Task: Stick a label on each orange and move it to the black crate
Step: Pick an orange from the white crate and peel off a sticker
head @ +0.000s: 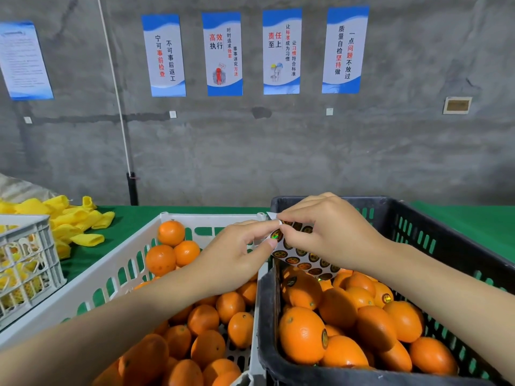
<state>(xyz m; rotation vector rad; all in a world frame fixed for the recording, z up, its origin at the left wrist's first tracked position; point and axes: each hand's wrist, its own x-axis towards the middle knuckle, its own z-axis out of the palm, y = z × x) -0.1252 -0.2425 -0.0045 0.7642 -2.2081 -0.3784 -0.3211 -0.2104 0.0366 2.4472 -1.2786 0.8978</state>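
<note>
While the green surface point(459, 218) carries the black crate point(418, 215) of labelled oranges point(302, 334) and the white crate point(133, 246) of unlabelled oranges point(207, 349), peeling appears to be the step in hand. The right hand point(328, 229) pinches the label sheet point(303, 257); the left hand point(231, 257) pinches one label point(276, 235). The next move calls for a clean lift, then pressing it onto an unlabelled orange.
</note>
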